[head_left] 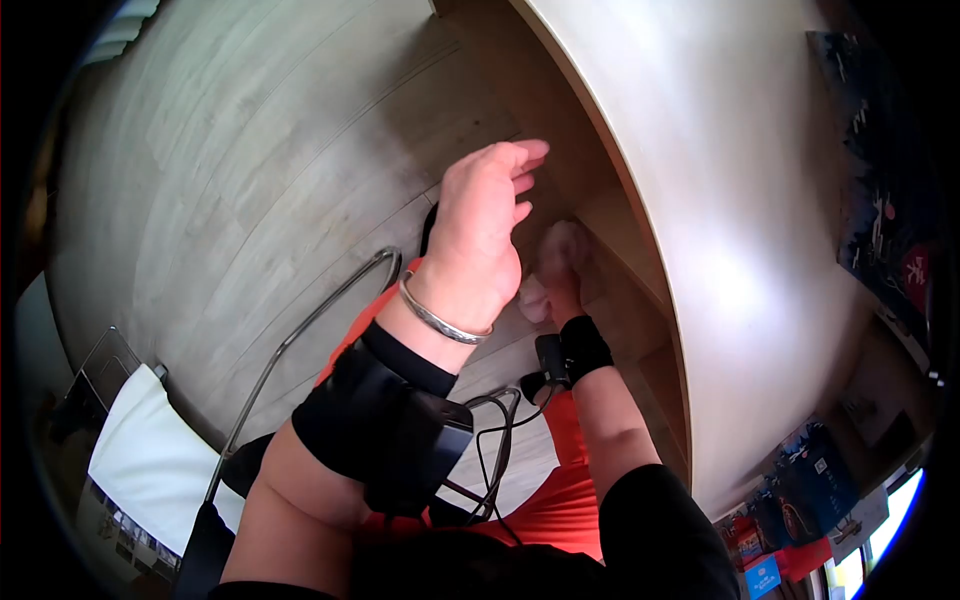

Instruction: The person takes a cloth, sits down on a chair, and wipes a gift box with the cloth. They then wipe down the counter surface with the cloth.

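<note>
My left hand (480, 215) is raised in the middle of the view, with a silver bangle (445, 318) at the wrist. Its fingers are loosely bent and apart, and nothing shows in them. A black strap with a small dark device (425, 440) wraps the left forearm. Lower and further right, in shadow beside the wooden desk's inner panel, my right hand (566, 292) is dim and blurred. It appears closed around a pale, crumpled cloth (560, 245), whose kind I cannot make out for certain. A black band (585, 345) circles the right wrist.
The light wooden desk top (740, 200) curves along the right, bearing a dark patterned mat (880, 180) and several packages (800, 490). A chair's metal armrest (285, 350) stands at left near a white cushion (150, 450). Black cables (490, 450) hang by my lap above the floor (250, 150).
</note>
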A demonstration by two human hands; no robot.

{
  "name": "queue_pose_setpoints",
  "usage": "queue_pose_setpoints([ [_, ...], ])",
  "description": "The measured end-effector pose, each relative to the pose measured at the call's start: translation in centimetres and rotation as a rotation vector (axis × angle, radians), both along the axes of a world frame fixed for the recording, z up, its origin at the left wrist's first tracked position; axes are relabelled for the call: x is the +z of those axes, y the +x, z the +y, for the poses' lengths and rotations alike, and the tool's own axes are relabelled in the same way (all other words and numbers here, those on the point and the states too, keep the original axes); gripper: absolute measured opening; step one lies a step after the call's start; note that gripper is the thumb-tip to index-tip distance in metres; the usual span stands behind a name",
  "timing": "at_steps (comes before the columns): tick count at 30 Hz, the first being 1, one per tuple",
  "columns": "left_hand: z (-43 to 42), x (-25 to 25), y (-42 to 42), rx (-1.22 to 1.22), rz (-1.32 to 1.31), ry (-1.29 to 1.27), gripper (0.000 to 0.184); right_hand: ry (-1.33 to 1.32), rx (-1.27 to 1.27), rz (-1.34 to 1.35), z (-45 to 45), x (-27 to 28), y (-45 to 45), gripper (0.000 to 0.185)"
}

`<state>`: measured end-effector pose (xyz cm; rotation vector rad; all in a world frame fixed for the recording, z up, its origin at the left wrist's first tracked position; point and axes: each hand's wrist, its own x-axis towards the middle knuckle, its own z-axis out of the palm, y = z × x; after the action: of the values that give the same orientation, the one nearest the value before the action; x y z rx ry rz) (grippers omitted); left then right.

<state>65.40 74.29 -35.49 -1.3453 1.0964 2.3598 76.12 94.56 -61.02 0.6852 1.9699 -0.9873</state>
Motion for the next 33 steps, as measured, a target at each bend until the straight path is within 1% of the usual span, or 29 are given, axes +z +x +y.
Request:
queue_pose_setpoints([
  [1,0.4,-0.1,0.0,0.009,-0.013,-0.009,0.038,-0.141,-0.447,0.028,-3.2,2.7,-1.2,0.041],
  [2,0.9,-0.8,0.2,0.013,0.002,0.010,0.038,-0.241,-0.610,0.018,-4.7,4.0,-2.2,0.041],
  [4,1.2,-1.1,0.2,0.016,-0.008,0.036,0.034,-0.362,-0.637,0.013,-5.9,5.6,-3.9,0.041],
  [7,1.4,-1.2,0.2,0.049,-0.019,0.104,0.029,-0.418,-0.602,0.032,-6.5,6.8,-6.2,0.041],
  [11,0.9,-0.3,-0.2,0.122,-0.088,0.196,0.026,-0.332,-0.462,0.115,-6.8,5.7,-9.8,0.041],
  [12,0.6,-0.3,-0.3,0.108,-0.091,0.217,0.026,-0.293,-0.409,0.144,-6.8,4.8,-10.9,0.040],
  [13,0.3,-0.4,-0.5,0.094,-0.099,0.241,0.027,-0.248,-0.349,0.174,-6.9,3.8,-12.1,0.040],
  [16,-1.6,-0.5,-1.1,0.160,-0.180,0.338,0.028,-0.083,-0.138,0.282,-7.3,0.3,-16.3,0.040],
  [20,-3.6,-0.8,-1.1,0.267,-0.218,0.367,0.027,0.152,0.186,0.419,-9.1,-4.7,-22.2,0.040],
  [23,-4.3,-0.4,-1.2,0.276,-0.241,0.394,0.026,0.287,0.386,0.484,-11.8,-7.9,-26.0,0.040],
  [26,-5.0,-0.4,-1.3,0.309,-0.252,0.375,0.023,0.348,0.535,0.509,-16.2,-10.1,-29.5,0.040],
  [30,-5.6,-1.0,-1.3,0.365,-0.210,0.318,0.021,0.362,0.682,0.487,-19.6,-17.2,-33.7,0.039],
  [31,-5.8,-1.0,-1.3,0.372,-0.210,0.308,0.021,0.358,0.691,0.436,-21.2,-15.2,-33.5,0.038],
  [32,-5.6,-1.2,-1.2,0.380,-0.194,0.310,0.021,0.356,0.699,0.388,-24.4,-10.4,-33.0,0.038],
  [33,-5.2,-1.7,-0.9,0.384,-0.176,0.316,0.020,0.359,0.705,0.339,-26.2,-6.9,-31.7,0.040],
])
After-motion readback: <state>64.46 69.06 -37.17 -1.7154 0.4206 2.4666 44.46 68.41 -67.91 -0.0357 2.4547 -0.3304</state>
